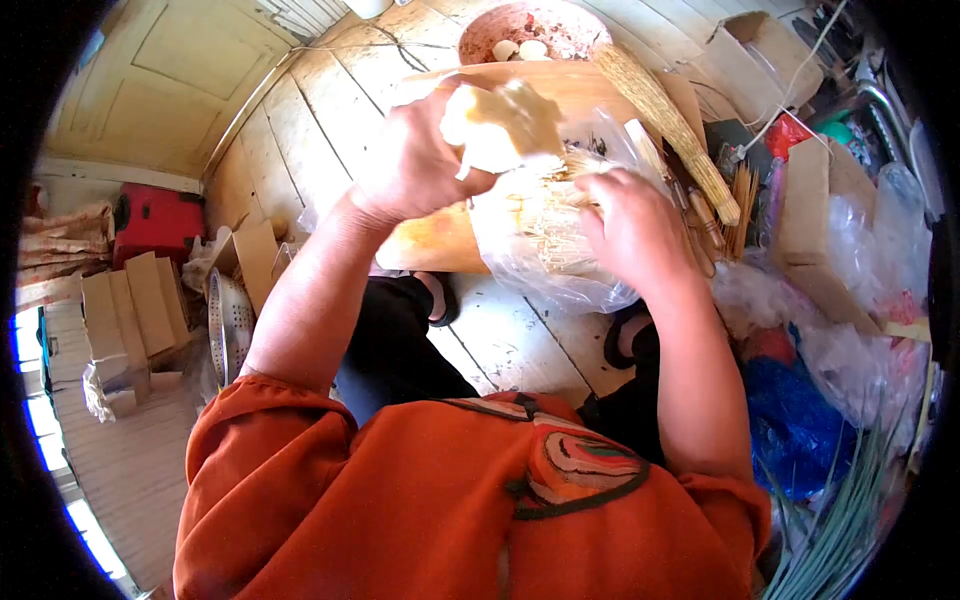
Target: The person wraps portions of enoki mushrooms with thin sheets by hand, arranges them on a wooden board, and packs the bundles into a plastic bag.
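Note:
My left hand is raised and wrapped around a pale yellow lump, which is too bright and blurred to identify. Lower and to the right, my right hand has its fingers curled in at the edge of a heap of thin straw-coloured sticks. Whether a stick is pinched in those fingers cannot be made out. The sticks lie on a clear plastic bag, spread over a low wooden table in front of my knees.
Beyond the table stands a pinkish basin with two pale round pieces inside. A long, ridged straw-coloured bundle slants along the right side, near wooden-handled tools. Cardboard boxes and plastic bags crowd the right; a red case sits left.

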{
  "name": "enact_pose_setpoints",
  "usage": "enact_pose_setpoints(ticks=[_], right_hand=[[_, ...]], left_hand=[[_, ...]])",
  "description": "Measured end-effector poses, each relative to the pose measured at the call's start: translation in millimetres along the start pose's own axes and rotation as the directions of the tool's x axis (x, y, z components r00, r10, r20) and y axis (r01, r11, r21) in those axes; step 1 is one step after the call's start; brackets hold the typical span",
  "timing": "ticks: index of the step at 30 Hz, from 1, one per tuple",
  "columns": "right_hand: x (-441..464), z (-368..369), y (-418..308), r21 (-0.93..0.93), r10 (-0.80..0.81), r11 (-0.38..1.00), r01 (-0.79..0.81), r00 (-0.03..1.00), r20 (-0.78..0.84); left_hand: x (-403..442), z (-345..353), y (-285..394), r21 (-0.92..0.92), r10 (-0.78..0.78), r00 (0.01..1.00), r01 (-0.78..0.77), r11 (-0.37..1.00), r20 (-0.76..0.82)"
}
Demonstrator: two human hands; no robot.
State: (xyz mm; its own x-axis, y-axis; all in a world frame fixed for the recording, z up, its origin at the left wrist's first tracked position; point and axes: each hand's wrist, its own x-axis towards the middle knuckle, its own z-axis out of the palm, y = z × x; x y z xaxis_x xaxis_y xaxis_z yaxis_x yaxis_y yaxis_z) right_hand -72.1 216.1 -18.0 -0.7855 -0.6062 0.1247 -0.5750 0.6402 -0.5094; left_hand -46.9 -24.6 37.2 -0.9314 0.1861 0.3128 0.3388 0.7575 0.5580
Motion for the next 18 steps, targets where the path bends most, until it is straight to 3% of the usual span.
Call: enact_pose_setpoints(ticks=[1, 2, 4, 6, 8, 10, 12, 16, 18], right_hand=[[7.9, 4.6, 5.7, -0.002, 0.002, 1.0, -0.002, 1.0, -0.006], [16.3, 10.5, 11.3, -0.104, 0.056, 0.993, -0.054, 0.998, 0.022], [27.2, 16.3, 15.5, -0.21, 0.119, 0.972, -0.109, 0.992, 0.038], [34.8, 20.4, 11.2, -0.238, 0.429, 0.891, -0.387, 0.888, 0.165], [35.0, 25.2, 16.5, -0.247, 0.417, 0.893, -0.377, 0.899, 0.133], [38.3, 27.9, 21.9, -0.085, 0.49, 0.871, -0.484, 0.87, 0.054], [32.7, 15.0, 19.9, -0.113, 0.456, 0.888, -0.445, 0.883, 0.107], [22.8, 15.8, 35.4, -0.103, 0.394, 0.918, -0.383, 0.911, 0.124], [18.0, 16.0, 45.8, -0.083, 0.374, 0.927, -0.365, 0.915, 0.148]], left_hand=[[0.3, 7.7, 0.7, 0.033, -0.027, 0.998, 0.025, 0.999, 0.059], [2.9, 17.5, 8.4, -0.057, -0.015, 0.999, 0.017, 0.998, 0.033], [7.5, 30.8, 14.3, 0.039, -0.119, 0.987, 0.115, 0.993, 0.107], [12.8, 41.9, 13.2, 0.064, -0.155, 0.977, 0.147, 0.987, 0.149], [16.9, 50.9, 8.2, 0.096, -0.21, 0.947, 0.192, 0.977, 0.242], [19.7, 55.1, 8.5, 0.169, -0.242, 0.935, 0.202, 0.965, 0.26], [22.4, 54.7, 14.4, 0.248, -0.282, 0.914, 0.212, 0.945, 0.293], [29.7, 58.4, 22.0, 0.264, -0.276, 0.899, 0.19, 0.946, 0.341], [30.8, 71.3, 12.8, 0.233, -0.15, 0.952, 0.087, 0.968, 0.266]])
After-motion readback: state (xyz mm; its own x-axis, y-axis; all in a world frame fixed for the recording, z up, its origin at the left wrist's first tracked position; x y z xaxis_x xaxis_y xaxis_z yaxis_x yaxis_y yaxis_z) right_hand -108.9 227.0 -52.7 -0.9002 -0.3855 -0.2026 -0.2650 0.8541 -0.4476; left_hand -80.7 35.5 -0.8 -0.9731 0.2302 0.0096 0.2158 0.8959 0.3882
